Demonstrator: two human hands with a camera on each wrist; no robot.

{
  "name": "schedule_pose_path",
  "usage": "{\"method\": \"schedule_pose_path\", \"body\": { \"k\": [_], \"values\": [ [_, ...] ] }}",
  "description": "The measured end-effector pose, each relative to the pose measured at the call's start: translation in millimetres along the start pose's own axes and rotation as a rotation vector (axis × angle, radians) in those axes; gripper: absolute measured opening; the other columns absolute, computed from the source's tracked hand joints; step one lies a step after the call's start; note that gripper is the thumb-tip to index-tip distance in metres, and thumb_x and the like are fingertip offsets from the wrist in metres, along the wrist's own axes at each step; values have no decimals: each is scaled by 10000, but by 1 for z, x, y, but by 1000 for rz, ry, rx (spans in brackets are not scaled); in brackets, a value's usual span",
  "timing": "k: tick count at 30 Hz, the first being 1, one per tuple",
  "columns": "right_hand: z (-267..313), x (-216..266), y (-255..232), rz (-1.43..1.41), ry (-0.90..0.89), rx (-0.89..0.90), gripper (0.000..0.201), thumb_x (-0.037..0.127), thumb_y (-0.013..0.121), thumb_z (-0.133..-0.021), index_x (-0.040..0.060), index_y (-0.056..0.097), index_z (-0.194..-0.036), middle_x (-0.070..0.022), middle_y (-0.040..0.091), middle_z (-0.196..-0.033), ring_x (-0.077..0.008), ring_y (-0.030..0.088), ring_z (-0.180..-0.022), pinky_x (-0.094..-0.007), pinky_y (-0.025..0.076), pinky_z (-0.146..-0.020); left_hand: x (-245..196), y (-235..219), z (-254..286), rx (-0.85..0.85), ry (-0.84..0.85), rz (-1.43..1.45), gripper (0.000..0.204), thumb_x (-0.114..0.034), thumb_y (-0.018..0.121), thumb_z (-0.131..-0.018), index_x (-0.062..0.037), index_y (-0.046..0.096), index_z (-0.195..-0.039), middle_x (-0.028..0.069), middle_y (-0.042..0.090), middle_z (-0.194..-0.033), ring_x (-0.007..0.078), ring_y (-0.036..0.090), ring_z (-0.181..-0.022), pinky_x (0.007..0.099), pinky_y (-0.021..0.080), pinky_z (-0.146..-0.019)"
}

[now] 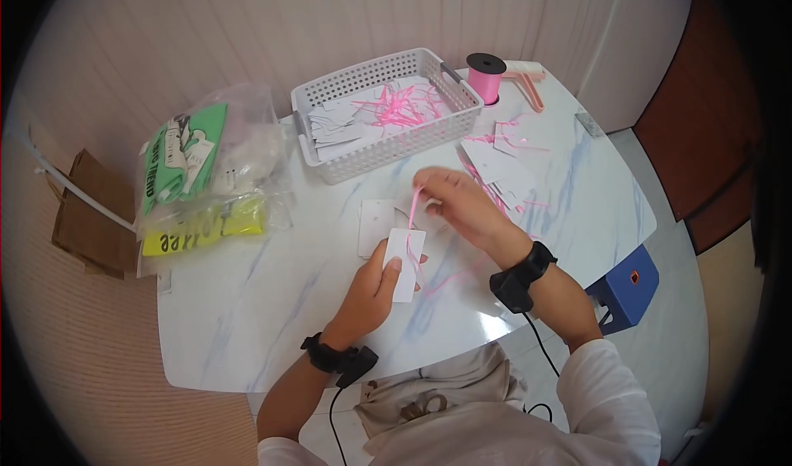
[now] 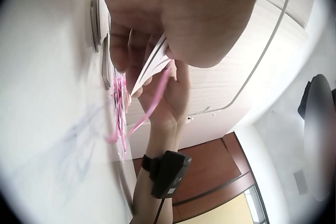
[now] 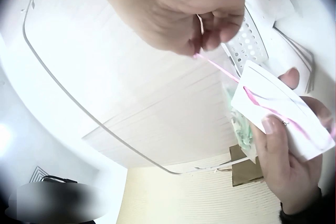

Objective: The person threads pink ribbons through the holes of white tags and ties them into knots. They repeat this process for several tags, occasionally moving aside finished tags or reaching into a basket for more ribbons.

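The left hand gripped a white card in front of the basket, on the side toward the person, its thumb pressed on the face and its fingers behind, probably so that the card would not swing under the pull of the other hand. Layered edges showed in the left wrist view, so whether it was one card or several I cannot tell. The right hand, nearer the basket, pinched a pink ribbon between thumb and fingertips; the stretch up from the card's top edge ran straight, which suggests it was held taut, while the rest trailed loosely over the card.

A few plain cards lay just before the basket, seemingly placed within easy reach of the left hand. Cards with ribbons were spread to the basket's right front, perhaps to lie clear of the plain ones. The ribbon spool stood upright just beside the basket's right end, and plastic-wrapped packages sat to its left, presumably out of the hands' way
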State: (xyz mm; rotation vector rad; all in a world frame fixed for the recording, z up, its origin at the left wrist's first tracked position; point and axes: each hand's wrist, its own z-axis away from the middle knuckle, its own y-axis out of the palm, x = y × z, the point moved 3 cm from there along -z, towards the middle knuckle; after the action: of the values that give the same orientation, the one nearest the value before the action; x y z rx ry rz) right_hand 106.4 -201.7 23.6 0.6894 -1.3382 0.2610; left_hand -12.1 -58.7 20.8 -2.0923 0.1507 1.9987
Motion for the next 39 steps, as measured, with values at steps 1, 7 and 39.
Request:
{"method": "schedule_pose_path", "body": {
  "k": [1,7,39],
  "values": [
    [-1,4,-10,-123,-64,-147,149,204,558,-926,72,621,-951,30,597,-907,-48,515,-750,-201,409,-638,0,0,0,0,-10,19,358,-205,288,-1018,13,391,-1282,138,608,-1108,159,616,-829,296,511,-765],
    [-3,12,-51,-493,-251,-525,216,214,502,-965,43,535,-1092,-80,641,-1028,-83,605,-769,-227,508,-692,-7,4,1,61,-18,73,340,-179,268,-1013,1,401,-1269,134,609,-1114,145,604,-790,288,501,-740],
    [29,19,43,927,-796,168,69,96,644,-842,118,638,-907,-18,560,-953,-144,577,-656,-266,450,-551,8,-14,-4,-174,-39,295,395,-257,346,-1013,-26,351,-1333,122,594,-1031,176,635,-783,286,525,-704]
  ]
}}
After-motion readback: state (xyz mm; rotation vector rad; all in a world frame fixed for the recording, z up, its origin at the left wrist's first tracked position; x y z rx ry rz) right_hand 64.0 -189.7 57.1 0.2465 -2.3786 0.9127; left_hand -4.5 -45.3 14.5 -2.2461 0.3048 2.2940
